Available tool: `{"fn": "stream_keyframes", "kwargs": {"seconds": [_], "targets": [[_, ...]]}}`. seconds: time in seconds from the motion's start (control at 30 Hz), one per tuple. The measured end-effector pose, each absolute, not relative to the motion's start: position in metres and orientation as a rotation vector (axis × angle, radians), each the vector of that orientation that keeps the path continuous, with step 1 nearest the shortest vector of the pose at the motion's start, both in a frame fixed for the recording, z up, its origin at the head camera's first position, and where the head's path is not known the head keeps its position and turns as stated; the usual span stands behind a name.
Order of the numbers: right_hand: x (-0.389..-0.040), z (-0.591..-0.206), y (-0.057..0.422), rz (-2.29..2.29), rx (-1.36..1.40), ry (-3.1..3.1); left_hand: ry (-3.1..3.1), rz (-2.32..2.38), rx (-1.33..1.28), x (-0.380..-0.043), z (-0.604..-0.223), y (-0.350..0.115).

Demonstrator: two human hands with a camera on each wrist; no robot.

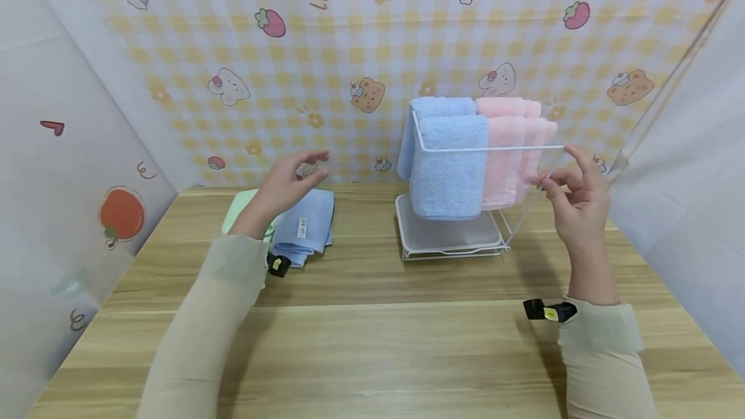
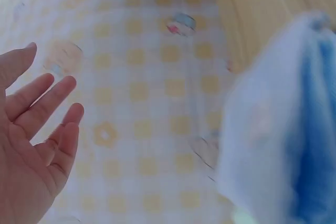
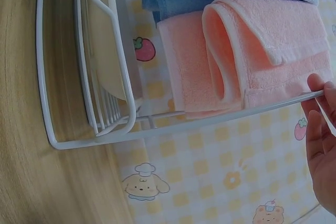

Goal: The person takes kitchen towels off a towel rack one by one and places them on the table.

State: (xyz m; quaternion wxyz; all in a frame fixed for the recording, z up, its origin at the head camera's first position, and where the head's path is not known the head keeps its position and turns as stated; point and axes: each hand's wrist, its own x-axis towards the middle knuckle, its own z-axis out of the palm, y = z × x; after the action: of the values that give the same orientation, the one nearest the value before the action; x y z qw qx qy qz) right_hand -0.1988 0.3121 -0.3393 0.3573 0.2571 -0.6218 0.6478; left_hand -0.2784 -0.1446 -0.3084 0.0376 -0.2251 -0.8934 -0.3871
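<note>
A white wire towel rack (image 1: 495, 148) stands on the table, with blue towels (image 1: 451, 173) and pink towels (image 1: 502, 167) draped side by side over its upper bars. At the rack's right end my right hand (image 1: 582, 205) pinches the white rod near the upper corner, also seen in the right wrist view (image 3: 323, 145). My left hand (image 1: 285, 180) hovers away from the rack, thumb and fingers apart, with nothing in them. Below and behind it lie a folded blue towel (image 1: 317, 212) with a white label and a light green one (image 1: 237, 209), partly hidden by the wrist.
A shallow tray (image 1: 451, 231) forms the rack's base. The wooden table (image 1: 372, 341) backs onto a yellow-checked cloth (image 1: 349, 37), close behind the rack. White cloth walls (image 1: 52, 160) close off the left and right sides.
</note>
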Motion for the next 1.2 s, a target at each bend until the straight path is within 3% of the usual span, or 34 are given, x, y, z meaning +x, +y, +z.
{"fn": "stream_keyframes", "kwargs": {"seconds": [0.77,1.2], "targets": [[-0.199,-0.339,0.314,1.67,0.673,-1.584,-2.412,-1.159,-1.067,-0.272,-0.232,-0.046],[-0.2,-0.34,0.313,1.685,0.706,-1.576,-2.477,-1.138,-1.192,-0.278,-0.221,-0.017]]}}
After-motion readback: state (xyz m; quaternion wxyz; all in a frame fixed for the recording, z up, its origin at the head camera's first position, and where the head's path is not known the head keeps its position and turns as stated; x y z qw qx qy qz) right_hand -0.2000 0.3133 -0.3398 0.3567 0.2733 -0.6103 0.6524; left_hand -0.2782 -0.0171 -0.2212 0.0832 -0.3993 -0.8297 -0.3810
